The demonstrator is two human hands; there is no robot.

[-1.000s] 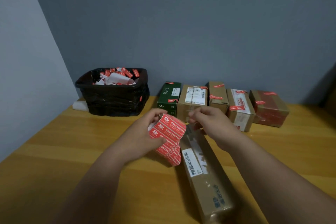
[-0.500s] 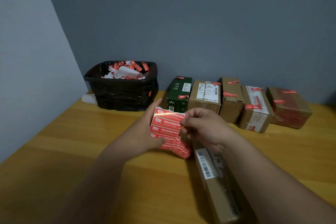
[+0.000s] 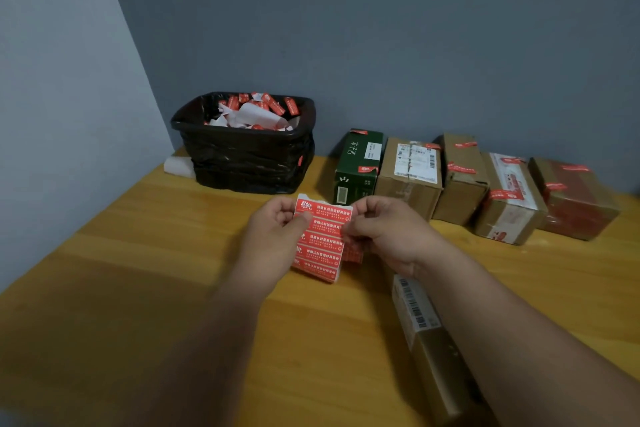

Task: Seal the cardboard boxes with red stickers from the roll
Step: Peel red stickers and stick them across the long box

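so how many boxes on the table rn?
6. Five in a back row: green box, labelled box, narrow box, taped box, reddish box. One long box lies under the right forearm.

Both forearms reach fwd over the table, bare, converging toward centre. Left hand [image 3: 277,229] is raised, palm facing right, thumb pressed on front of the red sticker strip [image 3: 320,239], fingers curled behind it. Right hand [image 3: 388,232] is level w/ it, knuckles up, thumb & fingertips pinching the strip's right edge.
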